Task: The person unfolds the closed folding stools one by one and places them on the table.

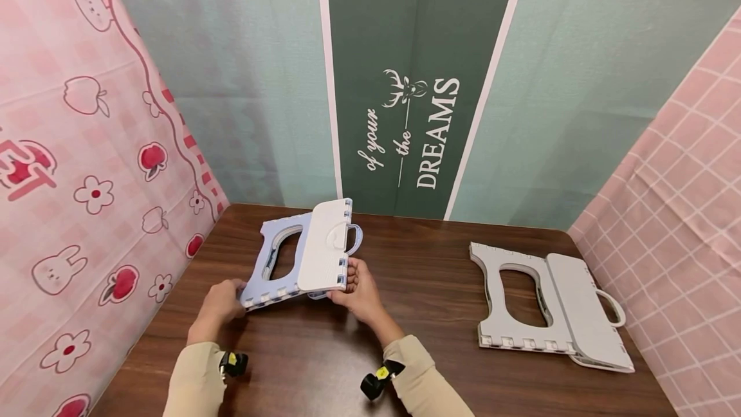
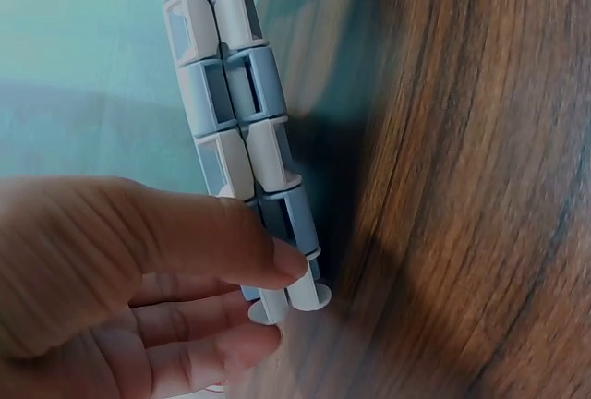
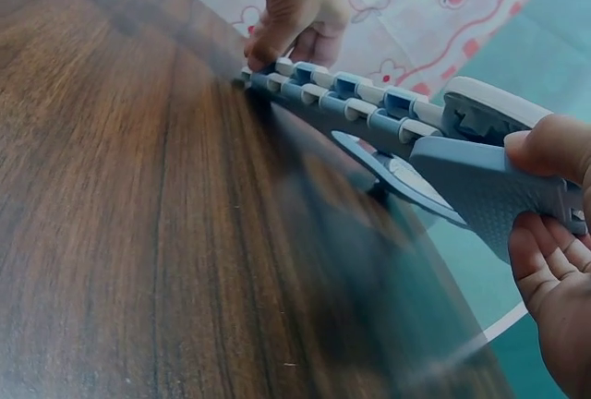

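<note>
A folding step stool (image 1: 321, 256) with a light blue leg frame and a white top panel is folded flat. Its right side is tilted up off the table. My left hand (image 1: 219, 306) pinches the near left corner, thumb over the hinged edge (image 2: 235, 113) in the left wrist view. At the near right corner, my right hand (image 1: 361, 293) grips the panel, thumb on one side and fingers curled under the other. The right wrist view shows the stool's underside (image 3: 480, 173) with a gap below it. A blue carry handle (image 1: 357, 238) sticks out on the right.
A second folded step stool (image 1: 521, 301), light grey, lies flat at the right of the brown wooden table (image 1: 417, 340), its handle toward the pink checked cloth (image 1: 683, 198). A green cloth (image 1: 278, 114) hangs behind the table, and a pink patterned cloth (image 1: 69, 224) at the left.
</note>
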A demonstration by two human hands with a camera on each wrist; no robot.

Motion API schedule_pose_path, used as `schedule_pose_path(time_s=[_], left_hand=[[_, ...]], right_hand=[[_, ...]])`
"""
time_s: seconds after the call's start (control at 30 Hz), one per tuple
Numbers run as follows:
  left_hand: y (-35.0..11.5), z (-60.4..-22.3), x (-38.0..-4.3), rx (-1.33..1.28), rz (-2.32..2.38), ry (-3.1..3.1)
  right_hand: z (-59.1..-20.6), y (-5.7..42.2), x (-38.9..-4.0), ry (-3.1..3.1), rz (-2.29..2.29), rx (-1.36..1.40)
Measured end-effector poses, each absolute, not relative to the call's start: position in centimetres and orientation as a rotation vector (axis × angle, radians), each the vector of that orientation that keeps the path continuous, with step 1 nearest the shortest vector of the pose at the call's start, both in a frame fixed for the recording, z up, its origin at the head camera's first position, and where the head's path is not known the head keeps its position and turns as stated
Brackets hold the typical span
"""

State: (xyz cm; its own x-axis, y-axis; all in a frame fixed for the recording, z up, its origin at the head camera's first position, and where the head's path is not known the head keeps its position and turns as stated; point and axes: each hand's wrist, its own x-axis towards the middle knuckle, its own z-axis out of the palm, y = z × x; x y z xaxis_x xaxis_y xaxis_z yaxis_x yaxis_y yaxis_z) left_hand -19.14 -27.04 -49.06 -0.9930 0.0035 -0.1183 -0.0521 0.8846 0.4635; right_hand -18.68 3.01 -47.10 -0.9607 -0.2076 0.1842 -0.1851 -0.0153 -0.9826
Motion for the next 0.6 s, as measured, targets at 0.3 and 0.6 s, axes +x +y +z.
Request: schedule_pose_path(time_s=[0.3,0.6], left_hand=[[-26.3,-49.2,-19.1,-0.001,0.717,2.97],[-25.6,-49.0,-19.2,0.059,0.697,2.948]], right_hand=[[-46.1,3.5,-18.5,2.249,-2.154,-0.468],[-45.1,3.7,-18.1,2.252,-2.174,-0.514]])
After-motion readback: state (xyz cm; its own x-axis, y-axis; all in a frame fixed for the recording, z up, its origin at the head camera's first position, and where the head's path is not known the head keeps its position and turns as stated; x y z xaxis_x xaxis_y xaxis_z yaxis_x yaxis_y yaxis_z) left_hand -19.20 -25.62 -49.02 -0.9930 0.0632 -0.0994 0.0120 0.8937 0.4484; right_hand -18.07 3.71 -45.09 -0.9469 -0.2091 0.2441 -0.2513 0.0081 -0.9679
